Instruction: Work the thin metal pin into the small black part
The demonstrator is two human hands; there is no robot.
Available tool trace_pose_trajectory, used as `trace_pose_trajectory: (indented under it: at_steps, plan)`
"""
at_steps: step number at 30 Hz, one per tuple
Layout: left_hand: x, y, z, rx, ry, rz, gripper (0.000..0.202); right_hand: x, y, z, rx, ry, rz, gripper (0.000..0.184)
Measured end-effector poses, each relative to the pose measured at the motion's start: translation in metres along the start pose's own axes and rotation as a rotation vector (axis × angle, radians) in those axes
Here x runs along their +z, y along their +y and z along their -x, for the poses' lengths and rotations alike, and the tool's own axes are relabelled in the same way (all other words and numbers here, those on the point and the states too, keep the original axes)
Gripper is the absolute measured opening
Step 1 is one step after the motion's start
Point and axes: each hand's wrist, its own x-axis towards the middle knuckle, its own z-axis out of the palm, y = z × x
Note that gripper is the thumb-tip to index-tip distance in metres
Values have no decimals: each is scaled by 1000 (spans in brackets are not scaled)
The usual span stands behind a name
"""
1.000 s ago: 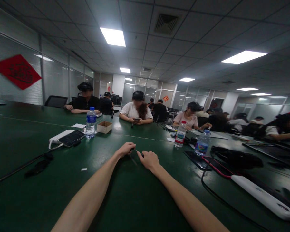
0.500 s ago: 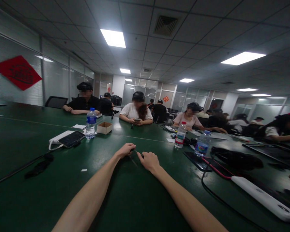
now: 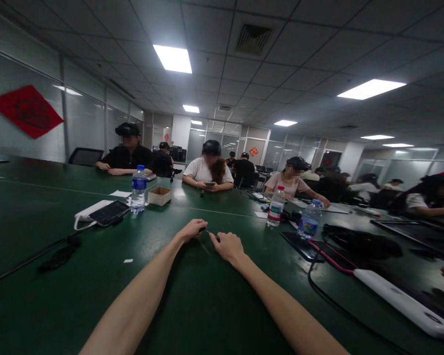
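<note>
Both my arms stretch out over a dark green table (image 3: 192, 305). My left hand (image 3: 191, 230) and my right hand (image 3: 228, 245) rest on the table close together, fingers curled. Between them they pinch a small thin dark object (image 3: 209, 233); it is too small to name.
Left of my hands lie a phone on a white power strip (image 3: 104, 212), a water bottle (image 3: 138, 188) and a small cardboard box (image 3: 159, 195). To the right stand two bottles (image 3: 276, 205), phones (image 3: 310, 246), black cables and a white power strip (image 3: 403, 304). Several people sit across the table.
My hands stay in place. A person across the table on the right has moved a forearm slightly.
</note>
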Motion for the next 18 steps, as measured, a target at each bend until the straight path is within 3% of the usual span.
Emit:
trace_pose_trajectory:
  at_steps: [18]
  plan:
    - [-2, -2, -2, 1, -5, 2, 39, 1, 1, -1, -16, 9, -11, 71]
